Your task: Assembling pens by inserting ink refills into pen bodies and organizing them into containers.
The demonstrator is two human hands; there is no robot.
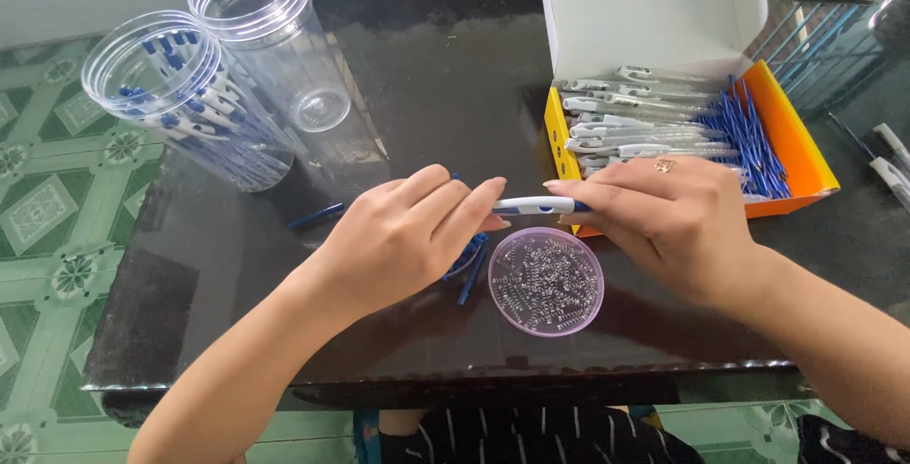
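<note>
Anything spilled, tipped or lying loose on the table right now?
Two clear jars lie tipped on their sides, one with pens inside. A loose blue refill lies on the dark table left of the left hand. The springs stay inside their round dish.

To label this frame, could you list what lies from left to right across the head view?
Jar of pens → empty jar → left hand → pen → right hand → box.

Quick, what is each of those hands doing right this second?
Left hand: closed on one end of a white and blue pen.
Right hand: closed on the other end of the same pen, above a round dish of small springs.
</note>
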